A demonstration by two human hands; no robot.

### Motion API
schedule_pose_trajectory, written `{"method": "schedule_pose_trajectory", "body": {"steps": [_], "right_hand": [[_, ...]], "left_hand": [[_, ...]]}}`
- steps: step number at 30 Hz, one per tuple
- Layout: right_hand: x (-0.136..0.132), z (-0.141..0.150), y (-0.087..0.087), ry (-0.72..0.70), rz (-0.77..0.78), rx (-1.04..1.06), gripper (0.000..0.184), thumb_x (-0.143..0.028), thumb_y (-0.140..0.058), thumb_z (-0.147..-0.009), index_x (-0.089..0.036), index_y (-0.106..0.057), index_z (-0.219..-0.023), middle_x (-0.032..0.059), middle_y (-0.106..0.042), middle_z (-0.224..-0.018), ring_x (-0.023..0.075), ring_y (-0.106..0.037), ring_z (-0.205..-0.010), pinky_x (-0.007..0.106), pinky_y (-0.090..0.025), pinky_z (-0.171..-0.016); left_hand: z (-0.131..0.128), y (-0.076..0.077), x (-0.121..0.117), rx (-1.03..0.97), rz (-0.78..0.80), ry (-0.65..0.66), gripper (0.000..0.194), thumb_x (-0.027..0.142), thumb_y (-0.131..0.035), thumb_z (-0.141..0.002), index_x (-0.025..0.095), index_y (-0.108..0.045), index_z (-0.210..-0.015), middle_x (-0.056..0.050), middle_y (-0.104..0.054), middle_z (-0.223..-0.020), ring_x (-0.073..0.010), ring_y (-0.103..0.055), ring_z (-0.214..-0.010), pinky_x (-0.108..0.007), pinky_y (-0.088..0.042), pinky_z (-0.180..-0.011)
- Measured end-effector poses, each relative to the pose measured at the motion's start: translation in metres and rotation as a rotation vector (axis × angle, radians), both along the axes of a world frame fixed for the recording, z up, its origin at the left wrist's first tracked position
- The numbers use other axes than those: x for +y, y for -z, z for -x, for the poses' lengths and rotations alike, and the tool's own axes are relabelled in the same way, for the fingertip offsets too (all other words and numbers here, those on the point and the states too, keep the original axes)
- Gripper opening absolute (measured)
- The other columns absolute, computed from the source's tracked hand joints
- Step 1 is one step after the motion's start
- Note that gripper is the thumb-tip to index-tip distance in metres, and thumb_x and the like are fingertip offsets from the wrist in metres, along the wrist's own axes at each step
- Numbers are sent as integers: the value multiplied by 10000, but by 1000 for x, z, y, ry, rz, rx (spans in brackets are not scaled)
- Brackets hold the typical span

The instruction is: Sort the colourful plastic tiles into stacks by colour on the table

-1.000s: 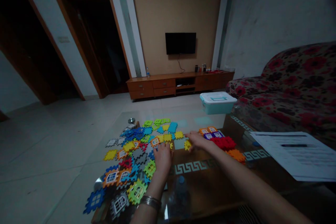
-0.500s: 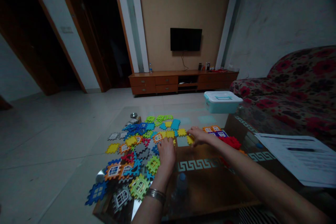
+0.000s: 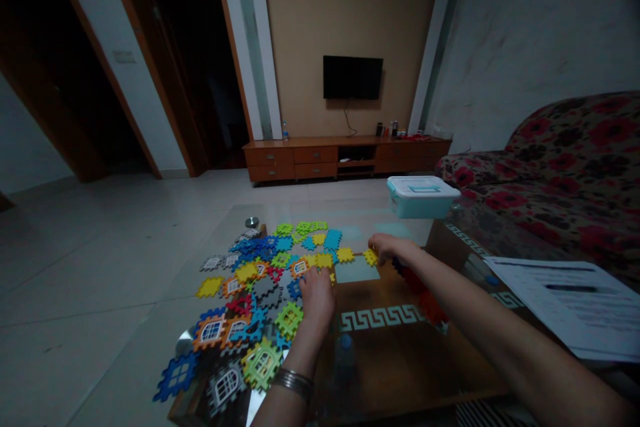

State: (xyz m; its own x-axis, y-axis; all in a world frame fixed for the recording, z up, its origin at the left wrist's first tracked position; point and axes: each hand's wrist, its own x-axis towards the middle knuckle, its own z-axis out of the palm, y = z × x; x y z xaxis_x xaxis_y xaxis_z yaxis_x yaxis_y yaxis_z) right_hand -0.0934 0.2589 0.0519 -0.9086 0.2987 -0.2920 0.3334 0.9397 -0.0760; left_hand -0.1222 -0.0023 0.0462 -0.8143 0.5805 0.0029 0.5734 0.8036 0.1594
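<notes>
Pinched in the fingers of my right hand (image 3: 390,249) is a yellow interlocking tile (image 3: 371,257), at the right end of a row of yellow pieces. Another yellow tile (image 3: 345,255) lies flat just left of it, apart from it. My left hand (image 3: 318,297) is low over the glass table, fingers curled down; a yellow tile's edge (image 3: 332,276) shows beside its fingertips, the rest hidden. Just beyond those fingers are more yellow tiles (image 3: 324,260) and an orange window tile (image 3: 300,267). A green window tile (image 3: 289,319) lies near my left wrist.
Mixed blue, grey, orange and green tiles (image 3: 260,247) spread over the left of the glass table (image 3: 215,233). Red pieces (image 3: 431,307) are partly behind my right forearm. A lidded teal box (image 3: 424,203) stands at the far right; papers with a pen (image 3: 570,288) lie nearer.
My right hand has moved slightly right and away from me with the yellow tile, and its forearm now covers the orange and purple tiles. My left hand has hardly moved.
</notes>
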Motion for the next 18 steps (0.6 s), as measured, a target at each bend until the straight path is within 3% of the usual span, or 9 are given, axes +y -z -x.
{"method": "schedule_pose_trajectory", "body": {"steps": [5, 9, 12, 15, 18], "right_hand": [[-15, 5, -11, -26, -21, 108, 555, -126, -817, -540, -156, -724, -1087, 168, -665, -1198, 334, -614, -1081, 375, -471, -912], [-45, 17, -12, -106, 96, 198, 495, -233, -780, -677, -216, -687, -1163, 116, -643, -1250, 272, -587, -1131, 323, -451, -951], [-66, 24, -7, -125, 141, 212, 451, -228, -770, -687, -220, -685, -1130, 79, -672, -1158, 257, -600, -1064, 321, -472, -895], [-78, 23, -2, -115, 136, 201, 446, -253, -769, -690, -167, -676, -1119, 95, -682, -1086, 257, -609, -980, 330, -480, -841], [-83, 11, 0, -123, 143, 188, 456, -271, -774, -677, -129, -677, -1098, 128, -677, -1078, 264, -608, -942, 332, -479, -809]], "left_hand": [[6, 3, -3, 31, -32, -12, 285, 145, -522, -858, 152, -622, -1124, -149, -596, -1198, -287, -524, -1172, -379, -375, -921], [12, 4, -6, 31, -38, -32, 254, 138, -501, -858, 143, -642, -1070, -149, -615, -1166, -274, -539, -1143, -361, -382, -902], [14, 2, -7, 0, -78, -61, 283, 151, -534, -835, 144, -622, -1104, -145, -623, -1153, -275, -548, -1139, -357, -393, -898], [19, -1, -6, -87, -212, -128, 405, 160, -603, -786, 135, -555, -1188, -162, -606, -1200, -283, -553, -1159, -359, -411, -899], [30, -5, -8, -313, -541, -214, 463, 150, -676, -709, 130, -530, -1148, -165, -610, -1189, -281, -550, -1185, -345, -420, -911]]}}
